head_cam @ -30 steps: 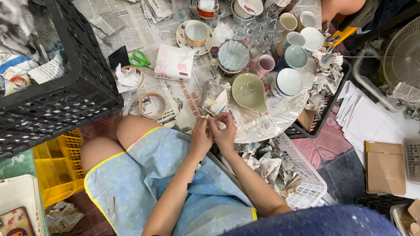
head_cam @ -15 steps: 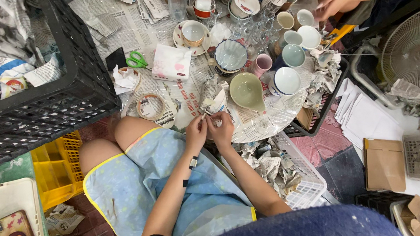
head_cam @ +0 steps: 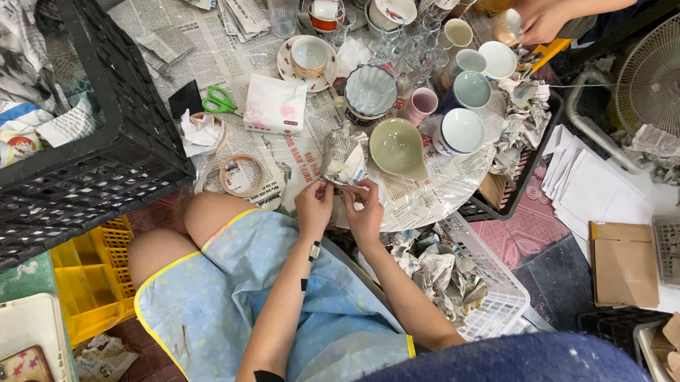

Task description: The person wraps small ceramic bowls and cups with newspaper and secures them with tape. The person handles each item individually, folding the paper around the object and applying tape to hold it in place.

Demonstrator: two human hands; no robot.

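Both my hands meet over my lap at the near edge of a newspaper-covered round table [head_cam: 435, 197]. My left hand [head_cam: 313, 208] and my right hand [head_cam: 363, 209] grip a newspaper-wrapped object [head_cam: 344, 161], with a pale ceramic edge showing out of the crumpled paper. A pale green bowl [head_cam: 397, 148] sits just right of it. A roll of clear tape [head_cam: 243, 176] lies to the left, near my knee.
Many cups, bowls and glasses crowd the table, with green scissors [head_cam: 219, 104] and a tissue pack [head_cam: 276, 105]. A black crate [head_cam: 78, 152] of paper stands left, a white basket [head_cam: 480, 300] of crumpled paper right. Another person's hand [head_cam: 542, 17] holds a cup. A fan [head_cam: 667, 76] stands far right.
My hands have lifted the wrapped object slightly and more paper is pulled away from it. The other person's hand has moved in to the cups at the far right.
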